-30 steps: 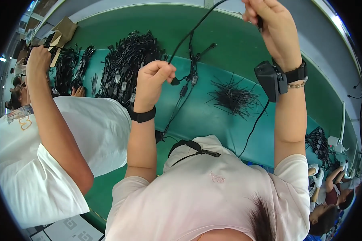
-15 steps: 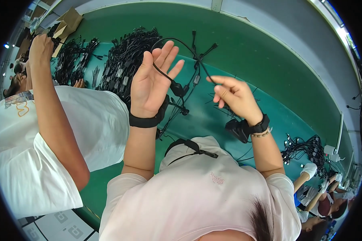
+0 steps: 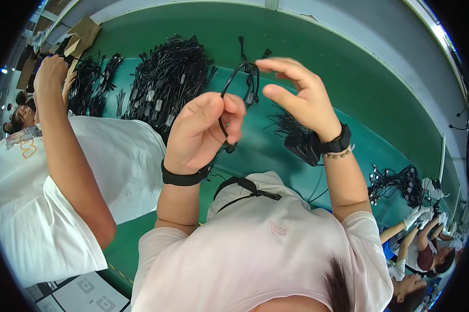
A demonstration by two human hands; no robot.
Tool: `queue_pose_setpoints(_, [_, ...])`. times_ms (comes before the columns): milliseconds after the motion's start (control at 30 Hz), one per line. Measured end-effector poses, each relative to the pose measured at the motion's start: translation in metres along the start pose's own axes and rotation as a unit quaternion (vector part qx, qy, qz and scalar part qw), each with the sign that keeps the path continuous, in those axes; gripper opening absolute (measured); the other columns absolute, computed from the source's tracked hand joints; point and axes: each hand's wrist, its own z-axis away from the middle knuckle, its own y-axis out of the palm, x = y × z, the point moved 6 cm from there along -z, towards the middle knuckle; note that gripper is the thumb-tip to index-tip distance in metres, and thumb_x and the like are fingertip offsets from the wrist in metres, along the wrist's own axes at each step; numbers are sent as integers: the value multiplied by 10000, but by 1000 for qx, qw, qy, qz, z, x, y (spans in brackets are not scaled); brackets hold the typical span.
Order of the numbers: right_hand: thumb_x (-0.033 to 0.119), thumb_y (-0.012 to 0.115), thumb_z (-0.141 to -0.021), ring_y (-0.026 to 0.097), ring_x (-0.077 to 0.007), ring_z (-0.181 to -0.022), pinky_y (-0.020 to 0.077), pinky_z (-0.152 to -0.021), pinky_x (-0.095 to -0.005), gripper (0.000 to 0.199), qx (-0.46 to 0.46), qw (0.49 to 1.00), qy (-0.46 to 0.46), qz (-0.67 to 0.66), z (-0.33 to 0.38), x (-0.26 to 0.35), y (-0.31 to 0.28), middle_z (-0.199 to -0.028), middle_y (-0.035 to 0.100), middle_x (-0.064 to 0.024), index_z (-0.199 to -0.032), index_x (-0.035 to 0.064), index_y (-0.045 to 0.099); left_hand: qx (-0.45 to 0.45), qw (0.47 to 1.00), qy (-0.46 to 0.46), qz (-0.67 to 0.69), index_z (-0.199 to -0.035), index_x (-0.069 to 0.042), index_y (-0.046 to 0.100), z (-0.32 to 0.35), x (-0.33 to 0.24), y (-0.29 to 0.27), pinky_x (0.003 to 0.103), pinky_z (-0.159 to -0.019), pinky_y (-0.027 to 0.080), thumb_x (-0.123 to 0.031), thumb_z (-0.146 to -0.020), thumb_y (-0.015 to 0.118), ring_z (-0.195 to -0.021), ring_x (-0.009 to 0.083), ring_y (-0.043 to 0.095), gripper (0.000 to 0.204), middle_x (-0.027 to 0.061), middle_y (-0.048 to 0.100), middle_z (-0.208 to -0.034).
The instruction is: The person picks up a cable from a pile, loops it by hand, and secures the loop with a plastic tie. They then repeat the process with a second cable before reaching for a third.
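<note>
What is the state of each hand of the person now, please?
Left hand: closed, holding a looped black cable between thumb and fingers.
Right hand: open, thumb and fingers apart; whether a fingertip touches the cable cannot be told.

From my remote seat I've got a long, smooth teal-green bench top (image 3: 372,148) running L to R. L half: big heap of thin black cables (image 3: 161,83) w/ small boxy modules; farther L, two slimmer black cable bundles (image 3: 86,86), w/ a small sheaf of thin dark strips (image 3: 120,101) btwn them & the heap. Nr ctr, black branched cable w/ small boxy module (image 3: 251,98), partly hidden; just R, loose criss-crossed pile of straight black strips (image 3: 286,122). R end: tangled black cables w/ pale plugs (image 3: 401,184).
</note>
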Motion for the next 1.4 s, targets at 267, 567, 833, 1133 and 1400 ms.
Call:
queue_pose_setpoints(267, [150, 548, -861, 585, -156, -771, 470, -707, -236, 254, 67, 783, 298, -541, 9, -37, 30, -926, 603, -94, -1074, 10, 546, -82, 966, -83, -232, -913, -12, 588, 3, 11, 3, 229, -527, 448, -236, -891, 501, -569, 108, 551, 241, 77, 617, -757])
queue_pose_setpoints(567, [-2, 585, -799, 590, -202, -853, 483, -741, -271, 160, -104, 885, 139, -433, 6, -21, 20, -954, 612, -129, -957, -17, 593, -232, 972, 10, 38, -1038, -22, 528, -6, 43, -23, 300, -755, 490, -272, -911, 454, -885, 179, 592, 290, 108, 598, -986])
queue_pose_setpoints(833, [23, 674, -715, 561, -222, -917, 456, -791, -309, 177, -52, 992, -15, -111, 23, -8, 27, -998, 617, -114, -890, 27, 653, -238, 967, 30, 88, -1105, -39, 476, -10, 42, -31, 377, -926, 411, -279, -909, 450, -1080, 212, 499, 311, 130, 520, -1147])
queue_pose_setpoints(1133, [31, 677, -702, 541, -223, -938, 437, -814, -318, 213, -22, 998, -33, -50, 33, 6, 26, -1018, 618, -92, -912, 42, 649, -148, 974, 47, 165, -1028, -60, 558, -9, 47, -23, 388, -957, 382, -274, -879, 510, -1080, 201, 495, 265, 97, 537, -1134])
queue_pose_setpoints(1400, [0, 648, -727, 542, -207, -932, 430, -822, -303, 203, -75, 996, -27, -45, 48, 26, 18, -1016, 614, -106, -928, 18, 623, -132, 977, 17, 169, -1018, -61, 572, 5, 57, 1, 370, -957, 381, -238, -856, 554, -1048, 183, 508, 240, 73, 575, -1053])
